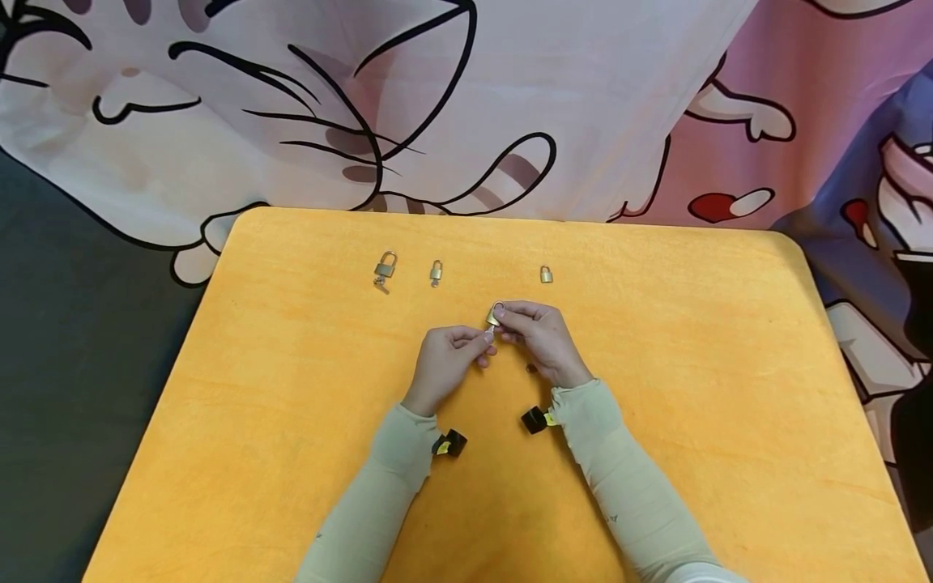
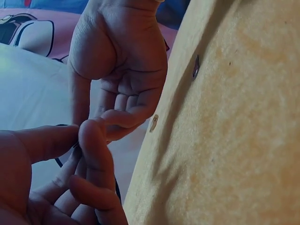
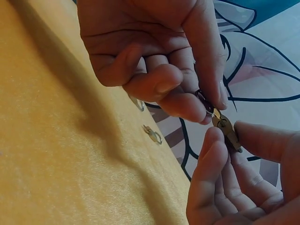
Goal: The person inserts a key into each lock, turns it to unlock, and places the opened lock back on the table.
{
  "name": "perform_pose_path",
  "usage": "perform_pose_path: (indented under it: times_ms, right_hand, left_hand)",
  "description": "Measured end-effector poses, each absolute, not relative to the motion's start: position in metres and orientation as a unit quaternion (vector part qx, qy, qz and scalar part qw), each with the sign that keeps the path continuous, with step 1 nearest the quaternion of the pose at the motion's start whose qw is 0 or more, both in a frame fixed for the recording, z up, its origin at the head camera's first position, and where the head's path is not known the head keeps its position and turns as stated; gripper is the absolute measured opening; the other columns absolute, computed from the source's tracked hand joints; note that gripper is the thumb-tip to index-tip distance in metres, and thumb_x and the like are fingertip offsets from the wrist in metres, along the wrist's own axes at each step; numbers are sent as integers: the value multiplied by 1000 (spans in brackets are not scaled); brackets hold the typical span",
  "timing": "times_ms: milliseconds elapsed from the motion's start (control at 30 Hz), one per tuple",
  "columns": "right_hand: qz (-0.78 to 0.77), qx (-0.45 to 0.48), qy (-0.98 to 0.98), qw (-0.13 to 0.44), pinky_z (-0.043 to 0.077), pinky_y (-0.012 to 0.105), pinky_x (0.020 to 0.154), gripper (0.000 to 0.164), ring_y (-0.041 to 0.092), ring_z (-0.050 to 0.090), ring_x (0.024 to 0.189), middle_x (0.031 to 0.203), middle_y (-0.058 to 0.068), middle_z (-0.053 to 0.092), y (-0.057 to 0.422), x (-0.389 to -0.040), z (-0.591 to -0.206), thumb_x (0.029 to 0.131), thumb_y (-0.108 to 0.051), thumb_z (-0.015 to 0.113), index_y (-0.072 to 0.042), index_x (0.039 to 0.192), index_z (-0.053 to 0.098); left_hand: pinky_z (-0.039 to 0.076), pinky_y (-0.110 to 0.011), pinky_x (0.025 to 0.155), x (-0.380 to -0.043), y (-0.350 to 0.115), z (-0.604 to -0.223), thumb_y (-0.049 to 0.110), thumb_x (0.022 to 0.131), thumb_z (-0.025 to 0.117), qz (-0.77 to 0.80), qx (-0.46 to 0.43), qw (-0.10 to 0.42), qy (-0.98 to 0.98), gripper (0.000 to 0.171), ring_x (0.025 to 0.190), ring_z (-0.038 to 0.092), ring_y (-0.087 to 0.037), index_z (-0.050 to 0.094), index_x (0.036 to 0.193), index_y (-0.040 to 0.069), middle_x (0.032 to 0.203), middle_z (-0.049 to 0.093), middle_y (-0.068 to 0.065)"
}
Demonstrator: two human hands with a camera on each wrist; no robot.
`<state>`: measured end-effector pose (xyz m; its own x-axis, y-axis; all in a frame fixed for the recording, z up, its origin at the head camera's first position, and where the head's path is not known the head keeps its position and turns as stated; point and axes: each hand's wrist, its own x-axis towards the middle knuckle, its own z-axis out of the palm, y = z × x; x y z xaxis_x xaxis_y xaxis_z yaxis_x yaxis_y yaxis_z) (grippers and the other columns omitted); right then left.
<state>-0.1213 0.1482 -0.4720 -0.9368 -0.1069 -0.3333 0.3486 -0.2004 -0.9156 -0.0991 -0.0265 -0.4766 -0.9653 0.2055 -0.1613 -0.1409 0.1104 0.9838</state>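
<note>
A small brass padlock (image 3: 226, 131) is pinched between the thumb and fingers of my right hand (image 1: 538, 336). My left hand (image 1: 446, 363) pinches a small key (image 3: 216, 113) with a metal ring (image 3: 201, 99) on it. The key's tip meets the keyhole end of the padlock; how deep it sits I cannot tell. In the head view the shackle points away from me, and both hands are held close together above the yellow table (image 1: 291, 405). Fingers hide most of the padlock and key in the left wrist view.
Toward the far edge lie a larger padlock with keys (image 1: 385, 267), a smaller padlock with a key (image 1: 436, 273) and another small padlock (image 1: 547, 274). A small dark object (image 2: 196, 67) lies on the table near the right wrist. A cartoon-printed cloth (image 1: 466, 105) hangs behind.
</note>
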Motion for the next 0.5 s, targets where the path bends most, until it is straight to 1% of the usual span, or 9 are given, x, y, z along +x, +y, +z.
perform_pose_path:
  times_ms: [167, 333, 500]
  right_hand:
    - [-763, 96, 623, 144, 56, 24, 74, 34, 10, 69, 79, 90, -1, 74, 147, -121, -471, 97, -8, 67, 15, 121, 64]
    - [-766, 92, 620, 144, 57, 25, 76, 34, 10, 69, 80, 93, 0, 74, 147, -120, -470, 97, -7, 67, 15, 122, 63]
    - [-769, 87, 617, 141, 57, 27, 77, 33, 11, 69, 79, 92, 1, 73, 147, -119, -470, 97, -6, 66, 15, 122, 64]
  left_hand:
    - [57, -36, 68, -98, -25, -476, 17, 95, 71, 675, 12, 125, 727, 25, 65, 71, -23, 76, 93, -8, 76, 75, -8]
    - [57, -38, 66, -97, -25, -475, 16, 95, 72, 677, 7, 118, 726, 26, 64, 70, -19, 75, 93, -9, 76, 74, -8]
    - [57, -41, 66, -97, -24, -474, 15, 94, 72, 679, 6, 109, 726, 24, 63, 70, -17, 76, 92, -9, 75, 74, -8]
